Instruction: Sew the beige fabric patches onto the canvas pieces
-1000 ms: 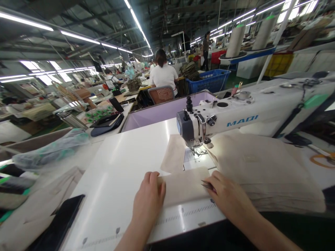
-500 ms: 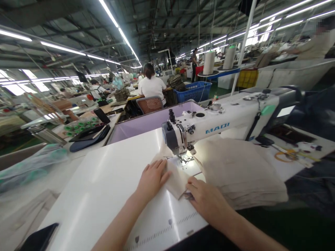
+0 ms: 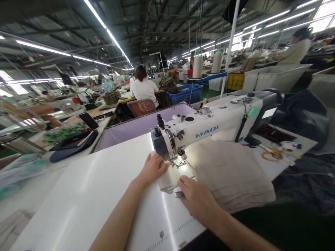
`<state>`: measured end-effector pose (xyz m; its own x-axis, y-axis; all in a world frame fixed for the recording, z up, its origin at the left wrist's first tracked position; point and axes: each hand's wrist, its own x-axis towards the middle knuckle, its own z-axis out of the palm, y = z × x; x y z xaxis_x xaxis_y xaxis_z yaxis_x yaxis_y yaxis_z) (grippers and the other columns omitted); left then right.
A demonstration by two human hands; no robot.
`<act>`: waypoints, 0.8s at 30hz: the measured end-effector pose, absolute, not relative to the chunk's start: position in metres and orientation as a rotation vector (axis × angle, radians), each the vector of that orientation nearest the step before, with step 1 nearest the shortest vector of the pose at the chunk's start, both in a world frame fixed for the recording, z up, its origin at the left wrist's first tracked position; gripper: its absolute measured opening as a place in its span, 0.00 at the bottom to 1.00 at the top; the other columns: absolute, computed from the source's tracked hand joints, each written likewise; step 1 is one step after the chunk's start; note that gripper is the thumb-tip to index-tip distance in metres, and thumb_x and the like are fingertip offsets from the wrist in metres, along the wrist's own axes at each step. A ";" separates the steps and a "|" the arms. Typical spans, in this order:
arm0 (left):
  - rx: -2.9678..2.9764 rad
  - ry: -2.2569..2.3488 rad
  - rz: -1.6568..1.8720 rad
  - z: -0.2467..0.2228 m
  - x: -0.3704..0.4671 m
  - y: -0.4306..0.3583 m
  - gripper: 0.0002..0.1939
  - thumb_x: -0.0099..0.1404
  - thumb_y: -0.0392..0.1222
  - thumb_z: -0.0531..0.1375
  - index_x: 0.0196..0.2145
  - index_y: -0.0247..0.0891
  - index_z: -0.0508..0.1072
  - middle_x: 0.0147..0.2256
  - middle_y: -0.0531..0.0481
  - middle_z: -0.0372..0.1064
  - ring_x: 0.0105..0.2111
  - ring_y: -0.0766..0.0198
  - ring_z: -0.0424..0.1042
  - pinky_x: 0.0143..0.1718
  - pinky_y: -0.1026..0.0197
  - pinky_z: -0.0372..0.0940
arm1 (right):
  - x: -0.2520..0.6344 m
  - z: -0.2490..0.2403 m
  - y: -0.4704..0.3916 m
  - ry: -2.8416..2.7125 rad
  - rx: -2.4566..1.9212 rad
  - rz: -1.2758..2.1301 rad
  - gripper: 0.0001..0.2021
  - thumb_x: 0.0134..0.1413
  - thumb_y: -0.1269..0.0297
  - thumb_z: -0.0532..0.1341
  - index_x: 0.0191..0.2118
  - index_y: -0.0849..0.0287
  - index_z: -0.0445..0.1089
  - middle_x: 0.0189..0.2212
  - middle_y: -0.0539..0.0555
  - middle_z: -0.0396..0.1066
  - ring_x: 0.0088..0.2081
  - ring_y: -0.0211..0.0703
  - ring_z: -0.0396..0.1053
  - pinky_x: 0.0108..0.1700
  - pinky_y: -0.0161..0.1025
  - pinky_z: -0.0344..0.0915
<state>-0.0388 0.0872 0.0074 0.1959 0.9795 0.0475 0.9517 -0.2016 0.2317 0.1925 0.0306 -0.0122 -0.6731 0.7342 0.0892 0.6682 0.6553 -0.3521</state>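
Observation:
A white sewing machine (image 3: pixel 206 127) stands on the white table, its needle area lit. Beneath its presser foot lies a small beige fabric piece (image 3: pixel 169 178). My left hand (image 3: pixel 152 169) lies spread on the piece's left part, left of the needle. At the piece's right edge is my right hand (image 3: pixel 195 195), its fingers curled around a small dark object (image 3: pixel 179 195) that is mostly hidden. A stack of beige fabric (image 3: pixel 230 174) lies right of the needle, beside my right hand.
Scissors with orange handles (image 3: pixel 272 154) lie at the right. Behind the table is a lilac-lined bin (image 3: pixel 125 130). A dark blue pouch (image 3: pixel 74 144) lies at the left. A seated person in white (image 3: pixel 143 89) is farther back. Thread cones (image 3: pixel 198 67) stand behind the machine.
The view has shifted right, so most things appear farther left. The beige piece has turned and moved toward the needle under my left hand. My right hand remains near its edge.

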 end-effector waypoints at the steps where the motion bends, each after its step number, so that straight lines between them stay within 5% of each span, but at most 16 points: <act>1: 2.303 1.885 0.284 0.006 -0.039 0.089 0.14 0.72 0.47 0.56 0.46 0.39 0.77 0.54 0.42 0.73 0.58 0.48 0.66 0.65 0.40 0.53 | 0.192 -0.013 0.031 -2.646 -1.142 0.432 0.15 0.62 0.70 0.62 0.54 0.62 0.70 0.53 0.59 0.71 0.48 0.50 0.72 0.43 0.41 0.71; 24: 2.331 1.904 0.331 -0.007 -0.042 0.095 0.14 0.72 0.46 0.57 0.49 0.41 0.78 0.53 0.42 0.73 0.57 0.46 0.68 0.62 0.36 0.57 | 0.187 -0.002 0.036 -2.705 -1.210 0.367 0.09 0.62 0.68 0.63 0.47 0.61 0.70 0.48 0.57 0.72 0.40 0.48 0.74 0.34 0.40 0.69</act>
